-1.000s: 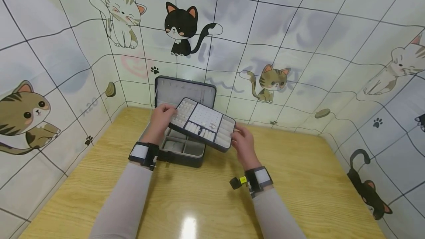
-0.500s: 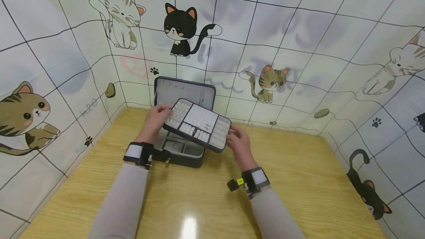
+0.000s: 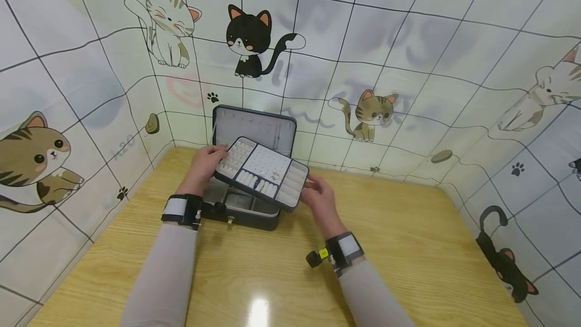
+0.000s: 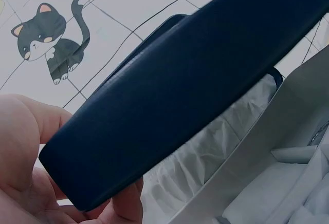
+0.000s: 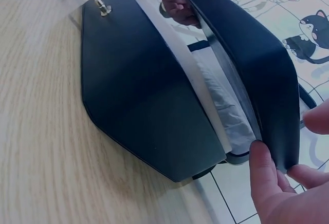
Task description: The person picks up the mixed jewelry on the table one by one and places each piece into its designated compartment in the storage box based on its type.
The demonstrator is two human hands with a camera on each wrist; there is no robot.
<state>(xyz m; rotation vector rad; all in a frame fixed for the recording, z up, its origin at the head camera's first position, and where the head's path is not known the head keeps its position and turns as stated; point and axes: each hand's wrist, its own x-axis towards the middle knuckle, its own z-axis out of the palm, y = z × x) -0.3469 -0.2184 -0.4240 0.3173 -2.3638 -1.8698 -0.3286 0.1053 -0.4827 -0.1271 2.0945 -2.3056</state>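
We see the dark-edged insert tray with white padded compartments (image 3: pixel 260 173) tilted just above the open dark jewellery box (image 3: pixel 245 211); left hand (image 3: pixel 202 163) and right hand (image 3: pixel 316 197) fingers pinch its opposite ends.

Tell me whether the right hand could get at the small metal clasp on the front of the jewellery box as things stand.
Probably not at once: the right hand grips the tray's right end. The clasp itself lies unobstructed on the box front.
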